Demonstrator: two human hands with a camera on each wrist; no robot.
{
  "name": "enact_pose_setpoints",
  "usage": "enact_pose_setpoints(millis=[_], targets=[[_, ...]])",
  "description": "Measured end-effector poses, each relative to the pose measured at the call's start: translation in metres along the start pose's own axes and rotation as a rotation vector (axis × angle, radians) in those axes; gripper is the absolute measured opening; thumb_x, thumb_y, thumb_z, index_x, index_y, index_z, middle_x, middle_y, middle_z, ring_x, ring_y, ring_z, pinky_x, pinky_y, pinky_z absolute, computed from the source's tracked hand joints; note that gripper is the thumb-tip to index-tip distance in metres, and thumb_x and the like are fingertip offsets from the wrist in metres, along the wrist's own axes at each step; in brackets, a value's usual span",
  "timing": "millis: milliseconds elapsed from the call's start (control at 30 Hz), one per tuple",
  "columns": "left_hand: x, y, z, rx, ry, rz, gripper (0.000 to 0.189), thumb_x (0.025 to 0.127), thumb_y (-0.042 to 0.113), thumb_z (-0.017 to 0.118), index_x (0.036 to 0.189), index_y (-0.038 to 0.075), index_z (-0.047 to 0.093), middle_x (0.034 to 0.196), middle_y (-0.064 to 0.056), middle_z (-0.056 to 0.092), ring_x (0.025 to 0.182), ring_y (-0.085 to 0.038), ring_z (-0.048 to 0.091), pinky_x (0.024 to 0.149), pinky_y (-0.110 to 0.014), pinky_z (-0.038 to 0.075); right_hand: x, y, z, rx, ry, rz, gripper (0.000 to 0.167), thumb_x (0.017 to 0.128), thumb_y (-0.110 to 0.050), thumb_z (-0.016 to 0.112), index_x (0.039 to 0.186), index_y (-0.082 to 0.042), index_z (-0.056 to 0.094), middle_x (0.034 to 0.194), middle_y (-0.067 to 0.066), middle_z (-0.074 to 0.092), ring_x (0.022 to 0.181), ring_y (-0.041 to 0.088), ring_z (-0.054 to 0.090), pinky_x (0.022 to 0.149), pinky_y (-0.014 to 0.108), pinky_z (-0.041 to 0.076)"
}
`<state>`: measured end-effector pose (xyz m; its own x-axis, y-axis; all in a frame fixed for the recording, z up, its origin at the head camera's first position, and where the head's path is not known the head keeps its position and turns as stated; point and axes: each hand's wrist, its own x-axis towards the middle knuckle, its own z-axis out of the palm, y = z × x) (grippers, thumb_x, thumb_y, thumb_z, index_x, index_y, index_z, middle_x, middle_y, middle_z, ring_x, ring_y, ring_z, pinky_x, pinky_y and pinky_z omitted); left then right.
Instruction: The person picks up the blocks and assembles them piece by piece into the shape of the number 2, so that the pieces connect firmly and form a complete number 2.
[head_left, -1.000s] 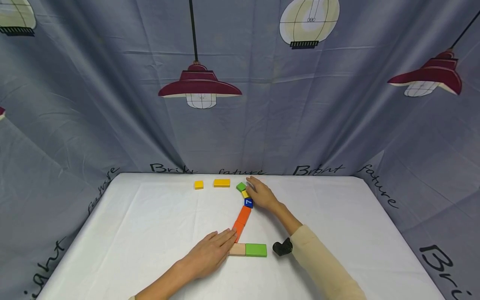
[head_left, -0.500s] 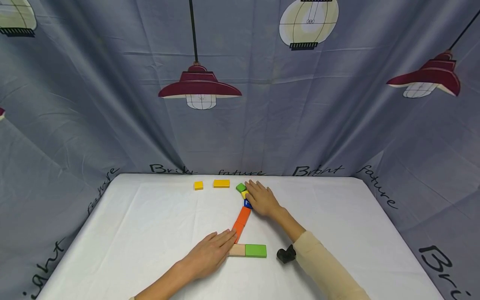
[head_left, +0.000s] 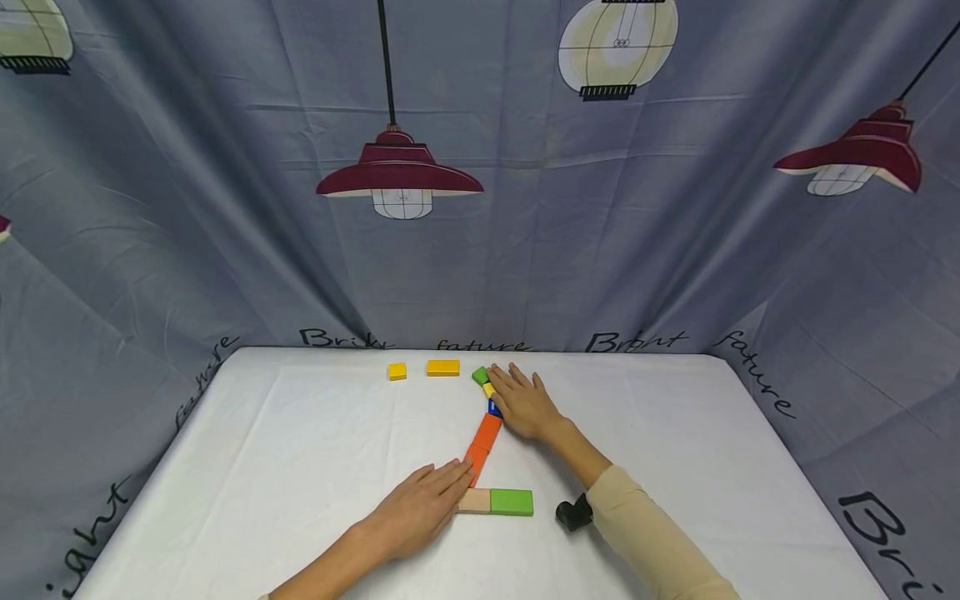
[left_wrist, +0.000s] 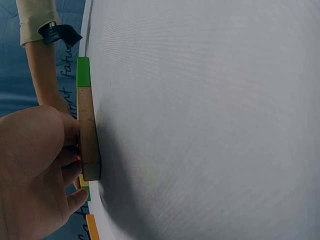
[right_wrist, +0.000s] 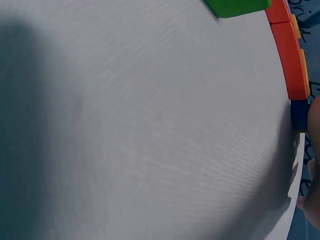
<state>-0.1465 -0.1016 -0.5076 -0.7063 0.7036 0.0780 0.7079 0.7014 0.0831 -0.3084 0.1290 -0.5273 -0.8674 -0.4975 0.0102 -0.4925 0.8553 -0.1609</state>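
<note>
A bent line of toy blocks lies on the white tabletop. My left hand (head_left: 420, 508) lies flat with straight fingers, fingertips over the near orange block (head_left: 476, 458) and the end of a plain wooden block (head_left: 476, 500). That wooden block (left_wrist: 88, 127) shows edge-on in the left wrist view. My right hand (head_left: 527, 403), fingers spread and fairly straight, lies at the far end of the line. It partly covers a blue block (head_left: 492, 409) and a yellow block (head_left: 489, 389), its fingertips at a small green block (head_left: 480, 375).
A long green block (head_left: 512, 502) continues from the wooden one. Two yellow blocks, one square (head_left: 397, 372) and one oblong (head_left: 443, 367), lie near the back edge. A black device (head_left: 574, 512) sits at the right sleeve. A grey curtain (head_left: 525, 250) hangs behind the table.
My right hand has shifted from beside the line to over the blue and yellow blocks, its fingers spreading and hiding the printed 7. My left hand stays put.
</note>
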Motion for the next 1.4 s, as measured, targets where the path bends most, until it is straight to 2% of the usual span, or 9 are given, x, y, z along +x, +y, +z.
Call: enact_pose_setpoints(millis=[133,333,533,800,967,1067,1267,1400], targets=[[0.001,0.0,-0.002,-0.006,-0.017,-0.004,0.046,0.106,0.023,0.05,0.149,0.006,0.048,0.154,-0.006,0.042,0.14,-0.02,0.04,0.109,-0.044,0.04,0.0,0.0,0.0,0.01,0.005,-0.007,0.054,0.109,-0.033,0.034,0.157,-0.01,0.032,0.16,0.006,0.032,0.148,0.035,0.022,0.113,0.067,0.017],[0.006,-0.004,-0.009,-0.052,-0.052,-0.01,0.047,0.105,0.024,0.05,0.149,0.007,0.048,0.154,-0.005,0.042,0.142,-0.024,0.037,0.112,-0.043,0.035,0.002,0.003,0.002,-0.009,-0.013,0.004,0.055,0.11,-0.037,0.03,0.159,-0.014,0.027,0.162,0.003,0.027,0.149,0.033,0.018,0.114,0.065,0.014],[0.019,-0.019,-0.012,-0.177,-0.009,-0.015,0.043,0.104,0.023,0.05,0.143,0.005,0.053,0.147,-0.007,0.049,0.138,-0.025,0.042,0.112,-0.042,0.035,0.002,0.003,0.001,-0.002,-0.012,0.005,0.054,0.109,-0.035,0.032,0.159,-0.013,0.028,0.162,0.003,0.029,0.149,0.033,0.019,0.113,0.066,0.015],[0.049,-0.058,-0.021,-0.445,0.129,-0.211,0.042,0.103,0.02,0.056,0.143,0.007,0.052,0.143,-0.009,0.053,0.133,-0.026,0.047,0.109,-0.046,0.039,0.002,0.0,-0.003,-0.022,-0.037,0.032,0.054,0.11,-0.037,0.031,0.159,-0.015,0.027,0.162,0.002,0.028,0.149,0.033,0.018,0.114,0.065,0.014],[0.071,-0.082,-0.019,-0.524,0.237,-0.29,0.043,0.101,0.016,0.061,0.141,0.003,0.053,0.141,-0.013,0.053,0.133,-0.03,0.046,0.11,-0.047,0.037,0.001,0.002,-0.001,-0.043,-0.034,0.024,0.054,0.11,-0.037,0.031,0.159,-0.015,0.028,0.161,0.001,0.029,0.149,0.032,0.019,0.114,0.065,0.016],[0.083,-0.095,-0.017,-0.533,0.271,-0.319,0.043,0.1,0.014,0.062,0.14,0.0,0.052,0.139,-0.016,0.053,0.132,-0.034,0.047,0.108,-0.049,0.038,0.0,0.002,0.0,-0.062,-0.03,0.017,0.054,0.11,-0.037,0.03,0.159,-0.016,0.028,0.162,0.001,0.028,0.149,0.032,0.019,0.113,0.065,0.017],[0.103,-0.118,-0.014,-0.522,0.271,-0.392,0.047,0.099,0.012,0.063,0.142,-0.003,0.049,0.142,-0.02,0.049,0.133,-0.037,0.043,0.11,-0.049,0.036,-0.002,0.0,0.0,-0.052,-0.017,0.005,0.054,0.11,-0.037,0.03,0.159,-0.015,0.029,0.162,0.001,0.029,0.149,0.033,0.019,0.113,0.065,0.016],[0.113,-0.129,-0.015,-0.542,0.237,-0.435,0.049,0.099,0.011,0.063,0.144,-0.003,0.047,0.145,-0.022,0.046,0.135,-0.039,0.04,0.111,-0.05,0.034,-0.002,-0.001,-0.002,-0.059,-0.023,0.0,0.054,0.11,-0.037,0.029,0.159,-0.015,0.028,0.162,0.001,0.028,0.149,0.033,0.018,0.114,0.065,0.016]])
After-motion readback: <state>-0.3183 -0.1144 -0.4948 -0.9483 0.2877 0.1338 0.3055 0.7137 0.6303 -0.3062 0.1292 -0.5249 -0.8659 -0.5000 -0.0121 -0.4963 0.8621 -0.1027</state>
